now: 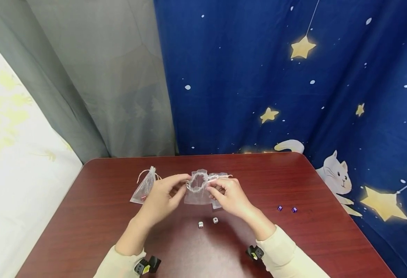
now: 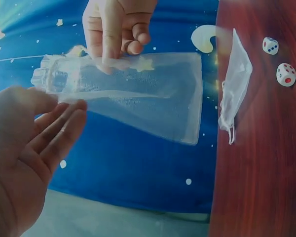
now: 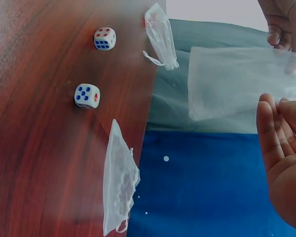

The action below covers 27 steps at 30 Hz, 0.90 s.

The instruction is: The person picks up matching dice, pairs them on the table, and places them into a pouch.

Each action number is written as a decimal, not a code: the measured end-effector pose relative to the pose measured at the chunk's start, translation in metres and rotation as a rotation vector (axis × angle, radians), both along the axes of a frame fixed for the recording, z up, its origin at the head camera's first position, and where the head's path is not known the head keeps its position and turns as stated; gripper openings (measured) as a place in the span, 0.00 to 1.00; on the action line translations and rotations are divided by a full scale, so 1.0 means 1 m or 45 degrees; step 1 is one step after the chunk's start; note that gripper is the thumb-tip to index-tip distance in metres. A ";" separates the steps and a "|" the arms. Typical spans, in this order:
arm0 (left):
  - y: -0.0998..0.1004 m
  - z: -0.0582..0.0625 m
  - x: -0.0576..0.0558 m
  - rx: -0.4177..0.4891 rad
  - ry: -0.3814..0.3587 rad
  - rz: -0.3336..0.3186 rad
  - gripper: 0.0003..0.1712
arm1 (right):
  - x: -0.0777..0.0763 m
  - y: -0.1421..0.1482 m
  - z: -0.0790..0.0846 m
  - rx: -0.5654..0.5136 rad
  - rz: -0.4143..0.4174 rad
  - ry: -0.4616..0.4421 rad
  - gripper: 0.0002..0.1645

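Between my hands hangs a sheer white organza drawstring bag point(image 1: 195, 198), its ruffled mouth spread into a ring. My left hand point(image 1: 167, 196) pinches the left side of the rim, and my right hand point(image 1: 233, 197) pinches the right side. The left wrist view shows the bag point(image 2: 148, 98) held up off the table, with no item visible inside. Just in front of it lie two white dice, one die point(image 1: 200, 224) to the left and another die point(image 1: 215, 220) to the right. A second organza bag point(image 1: 217, 205) lies on the table, partly hidden by my right hand.
At the left, a gathered organza bag point(image 1: 147, 189) holds something red, a red die point(image 1: 143, 197) by its look. Two blue dice, a nearer-centre die point(image 1: 280, 208) and an outer die point(image 1: 295, 210), sit at the right of the brown table point(image 1: 328, 239). Curtains point(image 1: 224, 77) hang behind.
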<state>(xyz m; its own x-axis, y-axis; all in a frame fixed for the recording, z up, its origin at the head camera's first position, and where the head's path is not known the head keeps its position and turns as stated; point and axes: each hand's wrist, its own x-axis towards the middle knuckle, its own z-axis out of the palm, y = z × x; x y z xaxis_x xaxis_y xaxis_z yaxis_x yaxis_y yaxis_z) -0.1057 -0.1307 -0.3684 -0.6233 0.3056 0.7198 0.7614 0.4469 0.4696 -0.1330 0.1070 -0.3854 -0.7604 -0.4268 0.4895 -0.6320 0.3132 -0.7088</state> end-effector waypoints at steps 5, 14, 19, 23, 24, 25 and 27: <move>-0.003 0.002 -0.001 -0.144 0.068 -0.038 0.20 | 0.001 -0.003 -0.004 0.018 0.001 0.051 0.02; -0.013 0.001 0.000 -0.293 0.122 0.103 0.17 | 0.001 -0.005 -0.015 0.085 -0.009 0.169 0.03; -0.020 -0.001 0.002 -0.349 0.097 0.186 0.16 | 0.001 -0.004 -0.018 0.139 0.003 0.133 0.03; -0.025 -0.003 0.002 -0.368 0.083 0.217 0.15 | 0.002 -0.005 -0.022 0.209 -0.005 0.118 0.05; -0.026 -0.003 0.002 -0.370 0.084 0.221 0.15 | 0.003 -0.005 -0.023 0.228 -0.013 0.124 0.05; -0.027 -0.004 0.003 -0.370 0.083 0.226 0.15 | 0.003 -0.005 -0.024 0.244 -0.021 0.127 0.05; -0.028 -0.005 0.003 -0.372 0.084 0.234 0.15 | 0.004 -0.006 -0.025 0.274 -0.033 0.139 0.05</move>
